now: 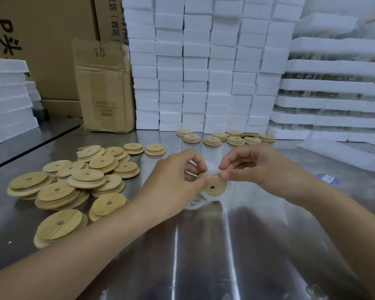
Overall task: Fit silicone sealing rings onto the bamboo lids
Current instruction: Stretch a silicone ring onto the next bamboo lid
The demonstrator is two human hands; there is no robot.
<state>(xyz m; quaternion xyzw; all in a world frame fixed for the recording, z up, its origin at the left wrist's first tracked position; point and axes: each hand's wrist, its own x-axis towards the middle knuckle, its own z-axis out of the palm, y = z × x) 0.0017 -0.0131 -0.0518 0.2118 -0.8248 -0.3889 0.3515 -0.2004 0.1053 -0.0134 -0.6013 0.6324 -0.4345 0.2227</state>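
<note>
Holding one bamboo lid (214,187) on edge above the steel table (204,245), you have it caught between both hands, its face with the small centre hole turned toward you. Your left hand (178,176) curls round the lid's left edge, thumb tip pressed to the rim and the other fingers bent behind it. Your right hand (251,167) pinches the silicone ring (210,170) between thumb and forefinger at the lid's upper rim. The translucent ring loops around the lid's edge; how far it is seated you cannot tell. Just beneath your hands a few loose rings (193,205) lie on the table. To your left sits a heap of bare lids (74,185). Farther back a row of ringed lids (225,137) lies before stacked white foam boxes (204,72), with a cardboard box (104,87) to their left and foam trays (333,83) to their right.
</note>
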